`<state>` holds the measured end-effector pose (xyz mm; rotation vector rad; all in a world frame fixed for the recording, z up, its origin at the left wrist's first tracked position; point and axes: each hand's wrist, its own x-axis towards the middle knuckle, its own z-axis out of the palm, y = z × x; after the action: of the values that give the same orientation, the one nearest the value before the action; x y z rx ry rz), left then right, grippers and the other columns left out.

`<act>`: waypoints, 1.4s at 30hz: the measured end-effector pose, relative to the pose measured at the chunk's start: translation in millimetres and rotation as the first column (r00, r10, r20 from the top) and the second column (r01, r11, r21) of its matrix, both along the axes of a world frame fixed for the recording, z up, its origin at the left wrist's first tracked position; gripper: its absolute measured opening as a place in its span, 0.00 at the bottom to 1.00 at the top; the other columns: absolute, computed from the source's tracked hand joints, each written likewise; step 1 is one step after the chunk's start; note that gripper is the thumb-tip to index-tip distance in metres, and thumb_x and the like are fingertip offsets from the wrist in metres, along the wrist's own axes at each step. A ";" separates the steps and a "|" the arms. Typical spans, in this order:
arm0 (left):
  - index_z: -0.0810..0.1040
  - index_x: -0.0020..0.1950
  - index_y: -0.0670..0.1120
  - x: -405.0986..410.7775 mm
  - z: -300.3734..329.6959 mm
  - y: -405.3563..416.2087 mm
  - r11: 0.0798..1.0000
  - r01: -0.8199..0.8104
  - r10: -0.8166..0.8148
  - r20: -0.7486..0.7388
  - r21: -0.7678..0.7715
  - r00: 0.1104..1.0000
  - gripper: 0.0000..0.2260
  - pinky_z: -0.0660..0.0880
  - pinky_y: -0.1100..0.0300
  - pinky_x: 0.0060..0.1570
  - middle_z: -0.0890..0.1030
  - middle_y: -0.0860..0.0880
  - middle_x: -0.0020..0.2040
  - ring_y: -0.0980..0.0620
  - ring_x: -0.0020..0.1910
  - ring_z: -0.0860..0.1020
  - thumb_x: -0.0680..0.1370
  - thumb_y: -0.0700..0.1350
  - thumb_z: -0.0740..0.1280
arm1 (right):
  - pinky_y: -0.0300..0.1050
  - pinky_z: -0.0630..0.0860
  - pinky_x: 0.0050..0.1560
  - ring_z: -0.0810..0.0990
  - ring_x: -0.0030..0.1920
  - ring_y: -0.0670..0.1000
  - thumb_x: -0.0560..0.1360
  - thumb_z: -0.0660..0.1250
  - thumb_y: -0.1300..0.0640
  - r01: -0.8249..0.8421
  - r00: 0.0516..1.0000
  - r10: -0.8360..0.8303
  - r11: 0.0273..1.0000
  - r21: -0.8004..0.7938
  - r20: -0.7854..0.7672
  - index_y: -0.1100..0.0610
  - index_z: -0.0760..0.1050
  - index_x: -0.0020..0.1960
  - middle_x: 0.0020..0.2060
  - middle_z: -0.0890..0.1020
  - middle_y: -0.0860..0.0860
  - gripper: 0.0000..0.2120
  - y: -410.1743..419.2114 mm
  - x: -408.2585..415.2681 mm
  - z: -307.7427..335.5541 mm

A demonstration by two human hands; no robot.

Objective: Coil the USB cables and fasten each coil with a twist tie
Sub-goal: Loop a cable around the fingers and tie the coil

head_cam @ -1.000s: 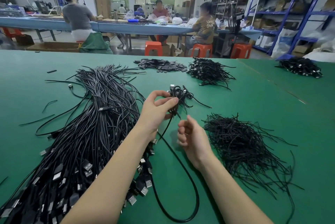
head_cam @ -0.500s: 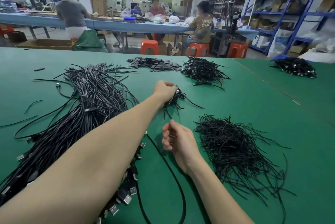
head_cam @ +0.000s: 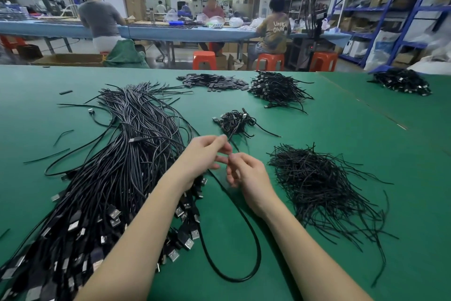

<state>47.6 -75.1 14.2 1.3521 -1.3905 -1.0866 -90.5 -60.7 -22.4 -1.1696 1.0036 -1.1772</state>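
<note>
Both hands meet mid-bench: left hand (head_cam: 203,158) and right hand (head_cam: 246,173) each have fingers curled, pinching one black cable (head_cam: 253,249); the exact grip point is blurred. Its loop lies toward the near edge. Uncoiled cable bundle (head_cam: 109,178) is cut off at the near-left corner. Twist ties (head_cam: 322,186) lie right, tied coils (head_cam: 235,121) just beyond the hands.

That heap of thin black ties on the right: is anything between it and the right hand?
Nothing visible does. Only bare green table lies between the right hand and the heap of ties. The looped cable runs nearer the person, under the wrist, not across that gap.
</note>
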 end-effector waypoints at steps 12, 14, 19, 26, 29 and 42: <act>0.82 0.44 0.49 16.0 6.8 -4.4 0.994 -0.043 0.052 0.091 -0.102 0.994 0.17 0.74 0.60 0.40 0.85 0.56 0.43 0.57 0.38 0.83 0.85 0.51 0.57 | 0.54 0.85 0.50 0.88 0.43 0.57 0.78 0.63 0.62 -0.238 0.651 0.285 0.957 0.167 -0.704 0.59 0.79 0.46 0.38 0.85 0.55 0.07 16.4 17.0 32.8; 0.82 0.43 0.48 19.0 4.7 -6.8 0.992 -0.072 0.081 0.082 -0.107 0.993 0.17 0.74 0.60 0.40 0.85 0.57 0.42 0.57 0.37 0.82 0.85 0.50 0.57 | 0.57 0.85 0.47 0.88 0.40 0.58 0.79 0.63 0.63 -0.197 0.759 0.256 0.967 0.164 -0.598 0.58 0.77 0.49 0.36 0.85 0.54 0.04 15.2 20.4 25.2; 0.82 0.42 0.49 22.2 -1.5 -10.2 0.983 -0.112 0.125 0.085 -0.146 0.989 0.17 0.75 0.58 0.44 0.85 0.56 0.41 0.57 0.38 0.82 0.84 0.51 0.58 | 0.50 0.77 0.56 0.80 0.54 0.55 0.78 0.66 0.53 -0.191 0.479 -0.159 0.941 -0.279 -0.863 0.46 0.74 0.68 0.53 0.80 0.48 0.18 2.2 25.6 7.9; 0.84 0.40 0.49 21.5 1.1 -8.2 0.958 -0.129 0.171 0.147 -0.258 0.974 0.18 0.77 0.55 0.54 0.86 0.56 0.40 0.57 0.45 0.83 0.84 0.49 0.59 | 0.48 0.77 0.53 0.81 0.52 0.52 0.77 0.69 0.43 -0.162 0.511 -0.207 0.930 -0.329 -0.834 0.42 0.84 0.56 0.49 0.85 0.45 0.10 -7.5 27.8 5.8; 0.85 0.40 0.49 22.0 2.5 -5.8 0.968 -0.101 0.143 0.174 -0.229 0.974 0.19 0.77 0.53 0.59 0.86 0.55 0.41 0.57 0.46 0.84 0.84 0.50 0.58 | 0.40 0.74 0.42 0.78 0.33 0.39 0.77 0.71 0.45 -0.149 0.625 -0.158 0.937 -0.316 -0.765 0.46 0.87 0.49 0.29 0.81 0.36 0.08 -14.4 7.4 24.4; 0.74 0.37 0.51 -13.8 20.6 12.6 0.918 0.206 -0.047 0.423 -0.340 0.905 0.18 0.70 0.57 0.35 0.74 0.55 0.28 0.55 0.28 0.71 0.85 0.53 0.57 | 0.40 0.76 0.31 0.79 0.31 0.47 0.82 0.63 0.46 0.094 0.918 -0.189 0.957 -0.273 -0.348 0.61 0.83 0.45 0.32 0.81 0.48 0.21 -8.7 -42.5 96.0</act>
<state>33.8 -62.5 34.8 1.2505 -1.9085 -0.5807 -132.9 -69.4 73.6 -1.5860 1.2683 -1.2509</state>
